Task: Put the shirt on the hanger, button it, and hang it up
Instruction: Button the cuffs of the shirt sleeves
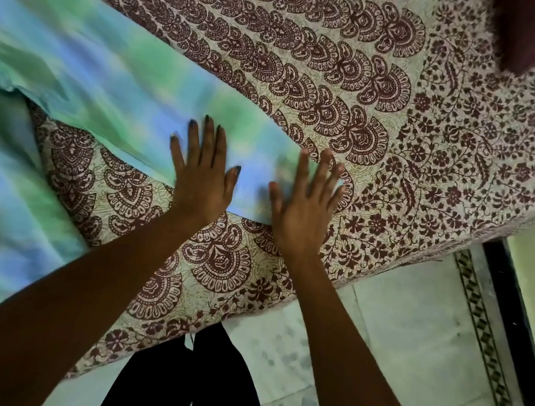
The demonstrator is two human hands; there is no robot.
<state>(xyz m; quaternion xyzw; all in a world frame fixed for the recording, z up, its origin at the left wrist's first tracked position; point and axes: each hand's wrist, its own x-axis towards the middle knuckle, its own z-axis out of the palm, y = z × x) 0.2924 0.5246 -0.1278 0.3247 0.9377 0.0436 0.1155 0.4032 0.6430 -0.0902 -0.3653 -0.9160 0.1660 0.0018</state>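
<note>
Across the left and centre of the frame your blue-and-green tie-dyed shirt point(94, 70) lies flat on the maroon-printed bedspread point(349, 81), one sleeve pressed down under your left hand point(202, 178) and right hand point(304, 205), both flat with fingers spread, above the pale tiled floor point(393, 341) at lower right.

Shirt point(110, 72): tie-dye, soft green/blue/aqua blotches, no hard edges, same wash under both palms. Sheet point(333, 80) around left hand point(203, 172) and right hand point(302, 205): cream ground, maroon print. Scalloped fan/paisley rows by the fingers, flower-and-vine fill right of the right hand. Nails point(207, 118) dark. Below the wrists: trousers point(162, 383) black, floor point(409, 342) pale mottled grey-white, dark diamond-pattern strip point(485, 341). Pillow point(529, 37), far beyond the right fingertips: maroon.
</note>
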